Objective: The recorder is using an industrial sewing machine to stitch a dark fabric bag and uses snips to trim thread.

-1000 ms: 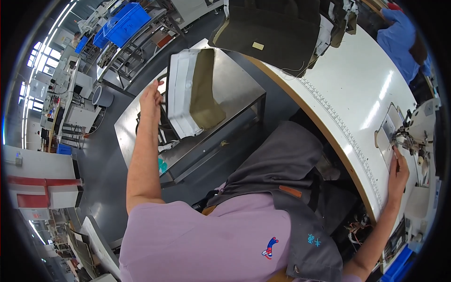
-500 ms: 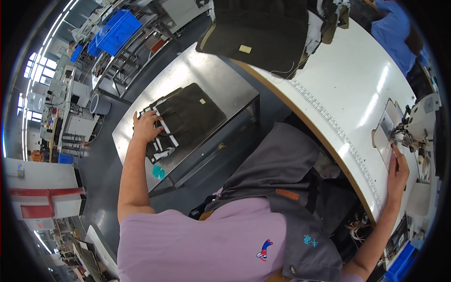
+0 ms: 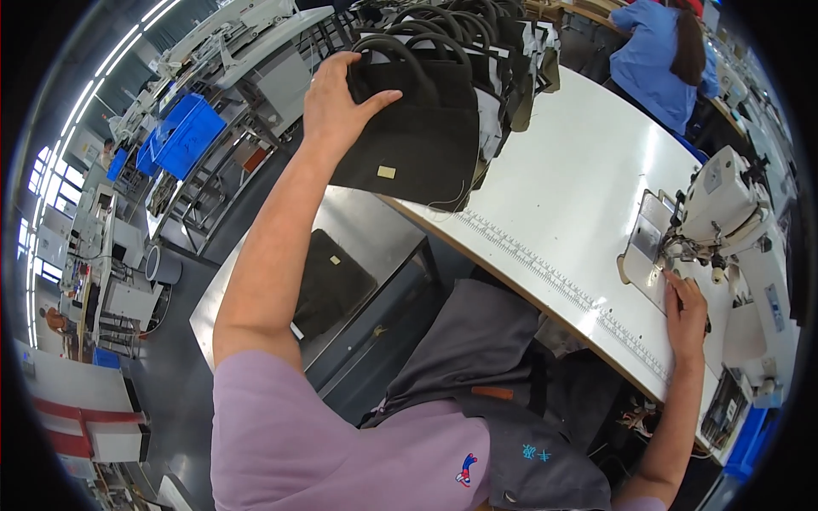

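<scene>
My left hand (image 3: 341,106) is raised to the near edge of a stack of dark olive fabric bag panels (image 3: 413,153) with rounded handles. Its thumb is spread from the fingers, and the fingertips touch the top panel by a handle (image 3: 417,64). A small yellow label (image 3: 386,172) sits on that panel, and loose threads hang at its corner. At the right, my right hand (image 3: 687,315) has its fingers pinched together close below the needle area of a white sewing machine (image 3: 724,192). Whatever they hold is too small to make out.
The white sewing table (image 3: 579,170) has a ruler printed along its near edge. Left of it, a lower metal table (image 3: 226,298) carries another dark fabric piece (image 3: 336,281), partly behind my left arm. Blue bins (image 3: 183,136) stand farther back. A person in blue (image 3: 656,64) sits beyond the table.
My left hand has left the fabric piece on the metal table and moved up to the panel stack. My right hand stays by the needle. The view has shifted, showing more of the stack and handles.
</scene>
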A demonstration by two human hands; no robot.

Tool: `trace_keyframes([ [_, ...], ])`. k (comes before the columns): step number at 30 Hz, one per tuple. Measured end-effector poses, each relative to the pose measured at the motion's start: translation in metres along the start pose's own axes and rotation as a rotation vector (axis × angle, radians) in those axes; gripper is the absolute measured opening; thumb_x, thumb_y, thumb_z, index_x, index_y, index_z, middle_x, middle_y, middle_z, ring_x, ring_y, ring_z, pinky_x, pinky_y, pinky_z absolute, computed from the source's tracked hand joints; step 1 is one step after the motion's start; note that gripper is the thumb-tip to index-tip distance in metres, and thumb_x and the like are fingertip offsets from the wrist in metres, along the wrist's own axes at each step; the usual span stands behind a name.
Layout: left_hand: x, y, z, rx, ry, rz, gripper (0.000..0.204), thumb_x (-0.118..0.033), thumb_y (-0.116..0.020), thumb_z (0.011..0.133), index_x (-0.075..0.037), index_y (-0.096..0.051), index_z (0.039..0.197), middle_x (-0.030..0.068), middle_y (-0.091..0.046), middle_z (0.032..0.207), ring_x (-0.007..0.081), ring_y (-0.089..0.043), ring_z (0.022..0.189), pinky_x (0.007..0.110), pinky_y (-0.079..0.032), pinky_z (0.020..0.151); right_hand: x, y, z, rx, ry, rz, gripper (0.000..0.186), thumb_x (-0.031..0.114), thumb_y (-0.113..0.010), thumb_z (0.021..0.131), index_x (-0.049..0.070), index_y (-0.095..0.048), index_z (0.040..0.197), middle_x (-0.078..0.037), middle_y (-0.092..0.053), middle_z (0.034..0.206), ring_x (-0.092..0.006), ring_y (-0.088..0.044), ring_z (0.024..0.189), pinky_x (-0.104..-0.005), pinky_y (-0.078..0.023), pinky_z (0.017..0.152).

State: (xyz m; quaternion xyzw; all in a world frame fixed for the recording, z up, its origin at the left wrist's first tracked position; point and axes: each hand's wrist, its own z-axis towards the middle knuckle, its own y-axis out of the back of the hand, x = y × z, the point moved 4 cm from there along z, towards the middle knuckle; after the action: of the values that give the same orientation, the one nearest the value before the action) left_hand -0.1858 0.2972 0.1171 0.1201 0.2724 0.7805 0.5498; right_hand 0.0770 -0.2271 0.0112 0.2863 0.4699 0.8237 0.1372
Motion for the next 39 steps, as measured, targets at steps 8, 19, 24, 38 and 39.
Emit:
trace_keyframes([
  [8, 0.032, -0.028, 0.013, 0.085, 0.281, 0.048, 0.084, -0.052, -0.097, 0.058, -0.005, -0.057, 0.116, 0.0096, -0.066, 0.105, 0.0259, -0.066, 0.098, 0.041, -0.048, 0.096, -0.001, -0.001, -0.001, 0.000, 0.025, -0.023, 0.020, 0.001, -0.061, 0.096, 0.002, -0.072, 0.113, -0.010, -0.051, 0.072, -0.0210, -0.049, 0.062, -0.0341, -0.039, 0.058],
  [19, 0.048, -0.004, 0.029, 0.437, 0.116, 0.004, 0.047, -0.034, -0.094, 0.063, -0.016, -0.070, 0.099, 0.0012, -0.069, 0.102, 0.0230, -0.065, 0.103, 0.043, -0.034, 0.106, 0.020, 0.001, 0.007, -0.002, 0.154, -0.164, 0.020, -0.003, -0.064, 0.090, 0.003, -0.072, 0.107, -0.012, -0.053, 0.069, -0.0280, -0.052, 0.060, -0.0398, -0.040, 0.057],
  [24, 0.040, 0.004, 0.029, 0.324, -0.125, -0.071, 0.046, -0.026, -0.093, 0.067, -0.015, -0.074, 0.108, 0.0025, -0.071, 0.103, 0.0228, -0.066, 0.102, 0.042, -0.040, 0.105, 0.084, -0.006, 0.033, 0.041, 0.338, -0.143, 0.021, -0.002, -0.072, 0.080, 0.006, -0.074, 0.100, -0.007, -0.053, 0.064, -0.0264, -0.052, 0.056, -0.0395, -0.041, 0.055],
  [38, 0.019, 0.000, 0.049, 0.742, -0.212, -0.406, 0.043, -0.020, -0.093, 0.065, -0.004, -0.077, 0.102, 0.0053, -0.075, 0.093, 0.0237, -0.071, 0.089, 0.034, -0.053, 0.090, 0.253, -0.081, 0.164, 0.058, 0.457, 0.552, 0.025, 0.000, -0.067, 0.090, 0.006, -0.073, 0.114, -0.010, -0.063, 0.084, -0.0231, -0.065, 0.075, -0.0328, -0.052, 0.068],
  [39, 0.015, 0.004, 0.042, 0.535, -0.416, -0.211, 0.042, -0.018, -0.092, 0.066, -0.006, -0.075, 0.102, 0.0031, -0.073, 0.098, 0.0257, -0.069, 0.092, 0.036, -0.049, 0.091, 0.261, -0.082, 0.172, 0.025, 0.479, 0.639, 0.027, 0.001, -0.067, 0.091, 0.005, -0.072, 0.117, -0.010, -0.064, 0.091, -0.0230, -0.066, 0.081, -0.0319, -0.053, 0.071],
])
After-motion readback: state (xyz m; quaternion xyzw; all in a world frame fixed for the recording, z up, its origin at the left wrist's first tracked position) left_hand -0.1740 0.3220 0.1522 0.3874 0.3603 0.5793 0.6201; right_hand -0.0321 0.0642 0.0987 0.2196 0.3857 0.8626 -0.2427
